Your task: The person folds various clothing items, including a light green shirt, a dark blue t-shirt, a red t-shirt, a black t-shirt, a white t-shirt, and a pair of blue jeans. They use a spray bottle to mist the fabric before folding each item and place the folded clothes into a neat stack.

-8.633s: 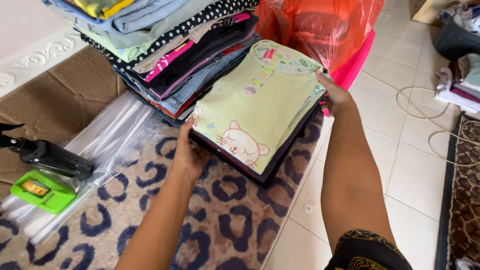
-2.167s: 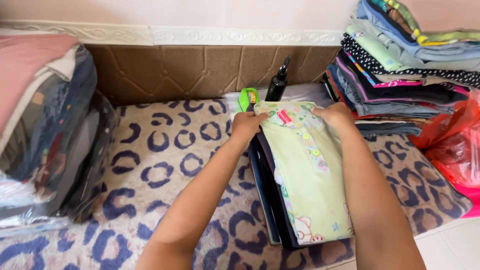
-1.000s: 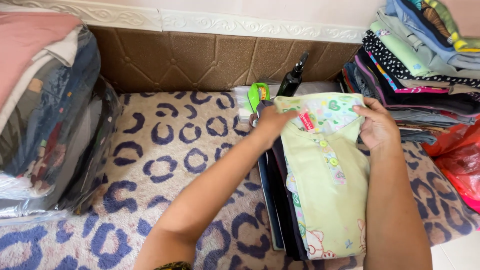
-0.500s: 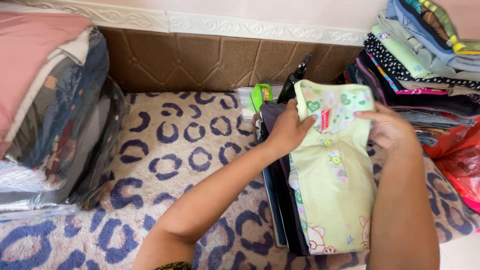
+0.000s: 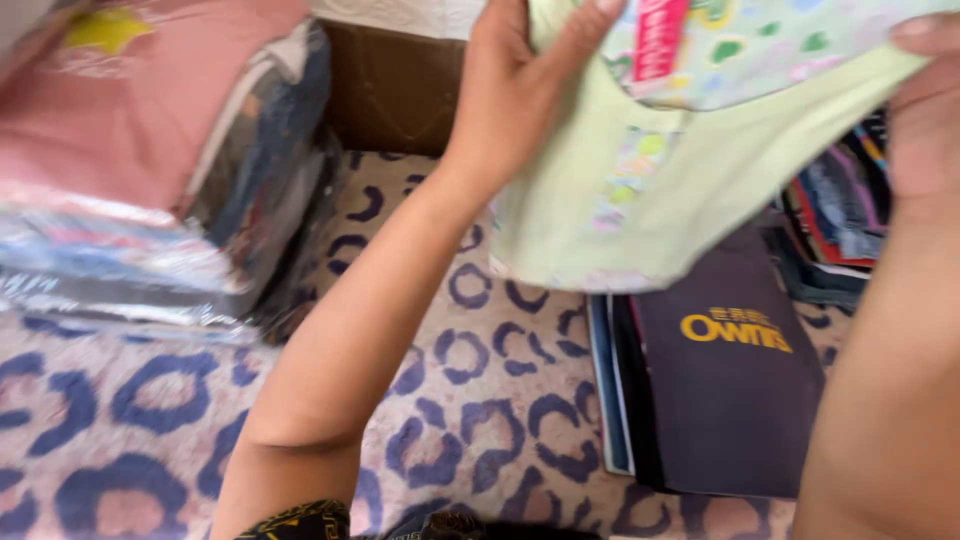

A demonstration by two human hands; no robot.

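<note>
A folded pale green garment (image 5: 690, 170), printed with small coloured shapes and bearing a pink tag near its upper edge, is held up in the upper right of the frame, lifted clear of the stack beneath it. It is gripped at its left upper edge by the left hand (image 5: 520, 80), whose thumb is laid across the front of the cloth while the other fingers are closed behind it, so the fabric is pinched between them. At the right edge of the frame the garment is held by the right hand (image 5: 925, 110); a thumb tip is seen pressed on the cloth at the top right corner, but the rest of its fingers are cut off by the frame and their state cannot be told.

Below the garment, in the lower right, a stack of flat folded clothes is topped by a dark purple garment (image 5: 730, 390) with yellow print. Behind it, at the right edge, a pile of folded clothes (image 5: 835, 215) in mixed colours is partly seen. In the upper left, bundles of clothes in clear plastic bags (image 5: 150, 170) are stacked, pink on top. Everything is laid on a mat (image 5: 130, 420) patterned in pale pink with blue leopard spots, and a brown quilted panel (image 5: 395, 90) is seen behind it at the top centre
</note>
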